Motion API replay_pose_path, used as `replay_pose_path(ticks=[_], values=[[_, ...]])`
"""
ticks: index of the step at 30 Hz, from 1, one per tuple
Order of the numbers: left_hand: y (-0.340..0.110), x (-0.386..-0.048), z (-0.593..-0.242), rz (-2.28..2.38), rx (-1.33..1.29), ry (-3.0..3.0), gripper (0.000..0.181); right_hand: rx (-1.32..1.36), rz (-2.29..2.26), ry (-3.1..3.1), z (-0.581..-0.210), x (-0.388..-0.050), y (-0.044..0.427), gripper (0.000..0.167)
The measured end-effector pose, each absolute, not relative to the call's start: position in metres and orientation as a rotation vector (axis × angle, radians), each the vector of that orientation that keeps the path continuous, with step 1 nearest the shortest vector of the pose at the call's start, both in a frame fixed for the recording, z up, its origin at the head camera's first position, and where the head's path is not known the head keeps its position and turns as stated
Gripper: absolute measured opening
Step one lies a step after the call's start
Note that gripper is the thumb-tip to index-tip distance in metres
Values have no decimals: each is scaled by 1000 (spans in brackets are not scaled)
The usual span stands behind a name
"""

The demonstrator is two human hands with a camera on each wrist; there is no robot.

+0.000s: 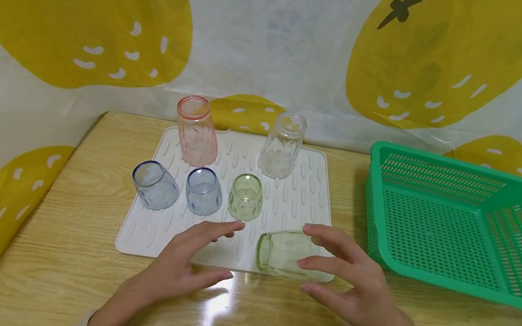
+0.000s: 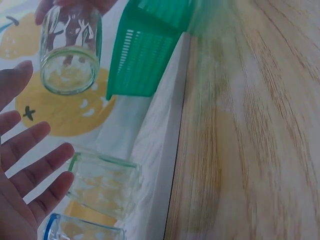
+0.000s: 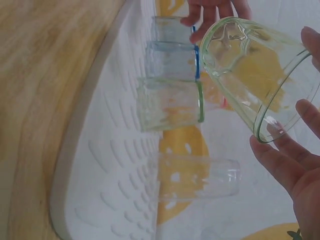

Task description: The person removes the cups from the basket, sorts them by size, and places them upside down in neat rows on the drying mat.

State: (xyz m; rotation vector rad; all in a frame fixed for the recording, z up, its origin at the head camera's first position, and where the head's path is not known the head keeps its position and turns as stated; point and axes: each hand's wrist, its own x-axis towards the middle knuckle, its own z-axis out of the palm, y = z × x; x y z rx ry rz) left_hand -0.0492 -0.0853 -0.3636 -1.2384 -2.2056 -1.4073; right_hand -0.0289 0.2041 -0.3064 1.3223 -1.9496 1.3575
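My right hand (image 1: 359,285) holds a tall pale-green drinking glass (image 1: 285,250) on its side, fingers and thumb around its right end. The right wrist view shows fingertips (image 3: 272,162) at the rim, and the glass is raised above the white ribbed drying mat (image 1: 228,253). Just left of that glass, my left hand (image 1: 187,261) is spread with thumb and fingers apart, holding nothing. Beyond the hands, a short green glass (image 1: 246,200) and two short blue-rimmed glasses (image 1: 204,194) stand in a row on the mat.
A tall pink-rimmed glass (image 1: 198,140) and a tall clear glass (image 1: 282,149) stand at the back of the mat. To the right is a green plastic basket (image 1: 445,281). A lemon-print cloth (image 1: 267,47) hangs behind the wooden table (image 1: 51,267).
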Motion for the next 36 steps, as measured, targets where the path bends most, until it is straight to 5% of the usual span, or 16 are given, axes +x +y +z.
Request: replay_pose_path(ticks=[36], values=[[-73, -55, -371, -1488, -1331, -2123, 62, 1279, 1425, -2006, -330, -25, 177, 30]])
